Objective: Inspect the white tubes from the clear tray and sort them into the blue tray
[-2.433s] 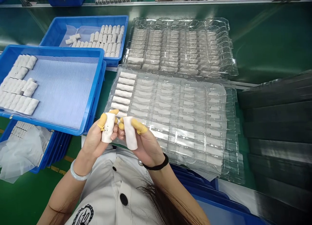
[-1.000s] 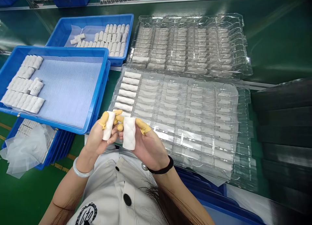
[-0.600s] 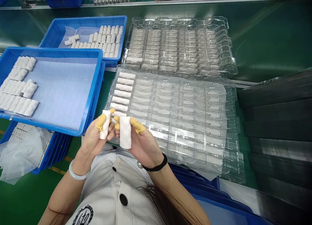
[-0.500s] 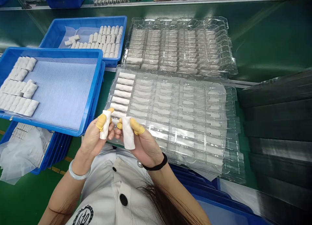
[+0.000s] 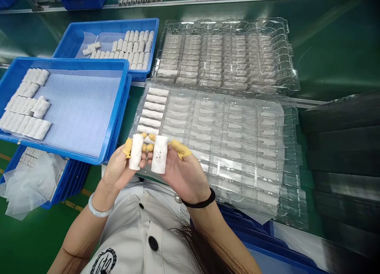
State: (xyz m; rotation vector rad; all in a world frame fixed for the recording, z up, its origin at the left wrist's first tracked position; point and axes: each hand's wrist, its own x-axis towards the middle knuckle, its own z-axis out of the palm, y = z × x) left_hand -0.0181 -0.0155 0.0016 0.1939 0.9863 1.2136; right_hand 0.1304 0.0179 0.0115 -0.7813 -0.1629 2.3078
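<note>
My left hand (image 5: 118,171), with yellow finger cots, pinches one white cylindrical piece (image 5: 136,152) upright. My right hand (image 5: 184,173), also in finger cots, holds a second white piece (image 5: 159,154) with small dark marks facing me. Both pieces are side by side just in front of my chest, over the near left corner of a clear blister tray (image 5: 219,139). The tray's leftmost column holds several white pieces (image 5: 151,113); its other pockets look unfilled.
A blue bin (image 5: 120,103) at the left holds rows of white pieces (image 5: 26,107) on a ribbed liner. A second blue bin (image 5: 101,28) with more pieces stands behind it. Another clear tray (image 5: 225,52) lies farther back. Dark stacked trays (image 5: 341,155) sit at the right. Plastic bags (image 5: 26,183) lie lower left.
Both hands have turned the white pieces between the fingers; the right piece now stands upright with its dark marks toward me. The hands stay near the tray's near left corner.
</note>
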